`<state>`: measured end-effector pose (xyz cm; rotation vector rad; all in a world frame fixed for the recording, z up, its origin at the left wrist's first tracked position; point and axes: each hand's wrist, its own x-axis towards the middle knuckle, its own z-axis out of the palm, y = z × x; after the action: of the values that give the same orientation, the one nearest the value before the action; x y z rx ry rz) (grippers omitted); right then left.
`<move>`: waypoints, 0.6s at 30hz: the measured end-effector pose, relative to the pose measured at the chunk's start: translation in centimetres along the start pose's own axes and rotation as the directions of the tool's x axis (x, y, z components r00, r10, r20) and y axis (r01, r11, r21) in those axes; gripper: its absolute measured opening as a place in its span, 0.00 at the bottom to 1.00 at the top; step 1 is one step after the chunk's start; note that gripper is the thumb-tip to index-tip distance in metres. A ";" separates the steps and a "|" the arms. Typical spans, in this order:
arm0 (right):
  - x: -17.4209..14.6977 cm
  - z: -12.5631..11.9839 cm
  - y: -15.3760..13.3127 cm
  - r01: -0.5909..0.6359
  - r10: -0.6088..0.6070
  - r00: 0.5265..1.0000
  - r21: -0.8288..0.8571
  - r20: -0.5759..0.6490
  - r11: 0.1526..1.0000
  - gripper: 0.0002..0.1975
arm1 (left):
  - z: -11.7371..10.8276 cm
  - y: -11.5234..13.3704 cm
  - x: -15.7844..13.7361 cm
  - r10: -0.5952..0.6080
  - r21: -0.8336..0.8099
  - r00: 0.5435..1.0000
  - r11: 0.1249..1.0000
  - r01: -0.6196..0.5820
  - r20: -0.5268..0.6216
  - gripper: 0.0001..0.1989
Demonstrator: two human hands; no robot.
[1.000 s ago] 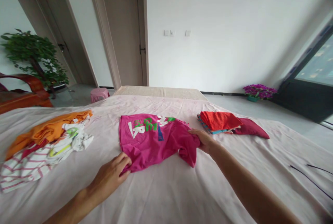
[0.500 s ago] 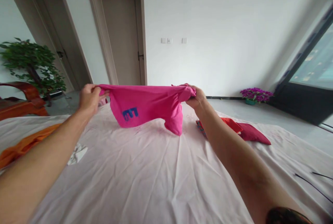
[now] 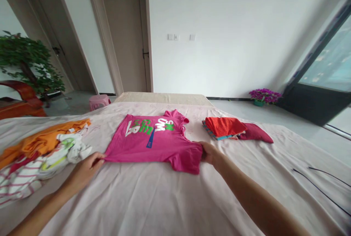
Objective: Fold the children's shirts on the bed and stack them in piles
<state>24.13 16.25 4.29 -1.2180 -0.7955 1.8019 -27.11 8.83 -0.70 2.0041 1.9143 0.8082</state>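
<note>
Magenta short-sleeved fabric T-shirt (image 3: 145, 152) lies printed side up on the pale pink cloth sheet (image 3: 164, 203); your left hand (image 3: 89, 165) pinches its hem corner (image 3: 109, 158), your right hand (image 3: 210, 153) clamps the near shoulder (image 3: 195, 146). Uneven pulling could skew it; the rumpled near sleeve (image 3: 188, 163) might crease.

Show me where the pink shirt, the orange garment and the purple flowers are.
Pink shirt (image 3: 163, 144): head view, plain fabric near its middle.
Orange garment (image 3: 40, 141): head view, its crumpled middle.
Purple flowers (image 3: 264, 96): head view, middle of the cluster.

a printed magenta t-shirt (image 3: 159, 142) lies spread sideways.
</note>
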 end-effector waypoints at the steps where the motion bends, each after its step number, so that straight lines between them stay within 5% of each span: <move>1: -0.3 -0.3 0.8 -0.021 0.020 0.999 -0.007 -0.040 1.000 0.04 | 0.4 -0.4 -0.7 0.014 0.018 1.000 1.000 -0.014 -0.002 0.14; 3: -1.0 -0.3 1.8 0.013 -0.021 0.990 -0.057 -0.143 0.998 0.05 | 0.6 -0.5 -1.4 0.024 0.047 0.999 0.999 -0.023 -0.021 0.13; 6: -1.6 0.5 2.9 0.194 -0.237 0.949 -0.210 -0.206 0.958 0.30 | 0.3 0.2 -1.3 0.011 0.086 1.000 0.996 -0.009 -0.029 0.13; 9: -2.0 1.4 3.5 0.234 -0.282 0.947 -0.273 -0.153 0.933 0.47 | -0.1 1.1 -0.8 0.036 0.083 0.999 0.996 -0.035 -0.010 0.13; 18: -6.2 -2.8 3.1 0.131 -0.157 0.986 -0.300 -0.063 0.945 0.43 | 0.0 3.6 -4.8 0.124 0.145 0.990 0.980 -0.134 0.072 0.11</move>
<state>27.23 9.48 3.47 -1.3783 -1.1036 1.5386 -24.05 3.79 0.22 2.2340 1.8767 0.6398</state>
